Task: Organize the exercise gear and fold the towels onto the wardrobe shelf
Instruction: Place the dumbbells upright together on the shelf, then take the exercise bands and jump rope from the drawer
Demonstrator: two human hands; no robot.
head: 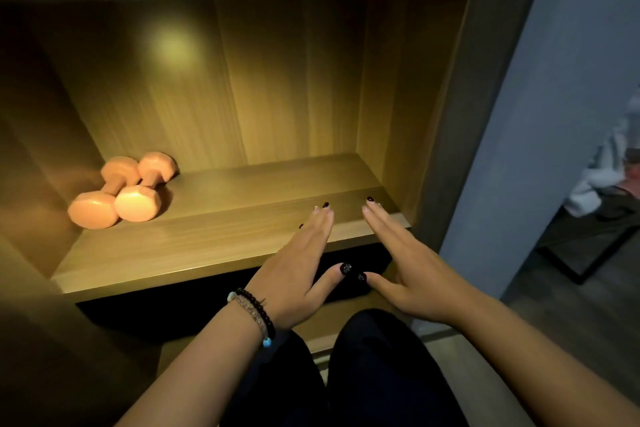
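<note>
The fingers (320,218) of the left hand (294,274) lie straight and together, flat, palm down, reaching over the front edge of the wardrobe shelf (194,236); they hold nothing. Beaded bracelets (254,314) circle that wrist. Just beside it, the right hand (408,267) is stretched out the same way, fingers straight, tips over the shelf near its right end, also holding nothing. The two thumbs point toward each other above the dark gap under the shelf. Dark nail polish shows on both hands.

Farther back, at the left end of the wooden shelf, two pink dumbbells (124,191) lie side by side, touching, well apart from the hands. A warm light falls on the wardrobe's back panel (263,80). At the far right, outside the wardrobe, pale towels (595,177) lie in a heap.
</note>
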